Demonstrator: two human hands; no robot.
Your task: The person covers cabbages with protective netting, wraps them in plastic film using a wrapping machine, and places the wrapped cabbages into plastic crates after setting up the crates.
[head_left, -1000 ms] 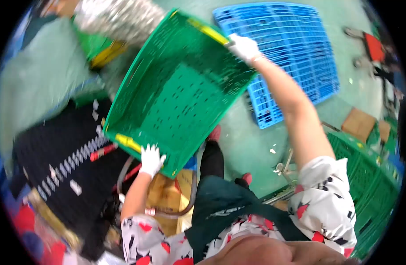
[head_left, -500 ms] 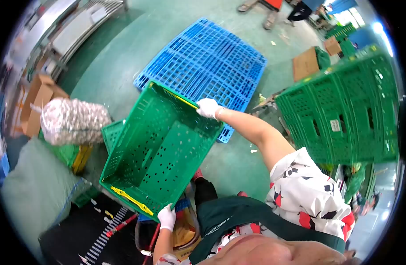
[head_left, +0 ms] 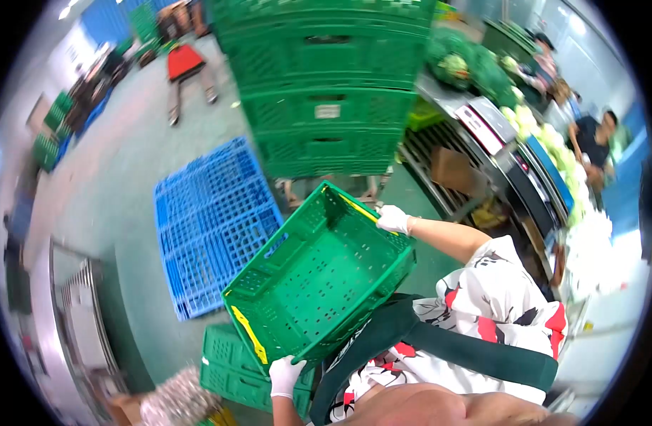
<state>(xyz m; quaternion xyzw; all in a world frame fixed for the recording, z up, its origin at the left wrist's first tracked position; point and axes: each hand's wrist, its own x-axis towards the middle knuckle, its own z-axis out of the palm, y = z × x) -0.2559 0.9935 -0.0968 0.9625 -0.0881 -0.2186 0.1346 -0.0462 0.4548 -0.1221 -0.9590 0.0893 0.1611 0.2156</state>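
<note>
An empty green crate (head_left: 311, 273) with yellow strips on its two short ends is held up in front of the body, tilted. My left hand (head_left: 287, 376), in a white glove, is closed on its near left corner by one yellow strip. At the far right end, my right hand (head_left: 394, 220), also gloved in white, grips the rim beside the other yellow strip. Below the held crate, other green crates (head_left: 233, 369) show at the lower left. A tall stack of green crates (head_left: 329, 110) stands just beyond it.
A blue pallet (head_left: 216, 227) lies on the floor to the left. A metal rack (head_left: 88, 319) stands further left, with a bagged bundle (head_left: 180, 401) at the bottom. On the right are a bench with scales (head_left: 485, 124) and pale vegetables; people (head_left: 592, 145) are behind it. A red trolley (head_left: 184, 62) is far off.
The view has swung right, bringing the crate stack to the front and the bench into sight. Both hands still hold the crate, which has turned with the body.
</note>
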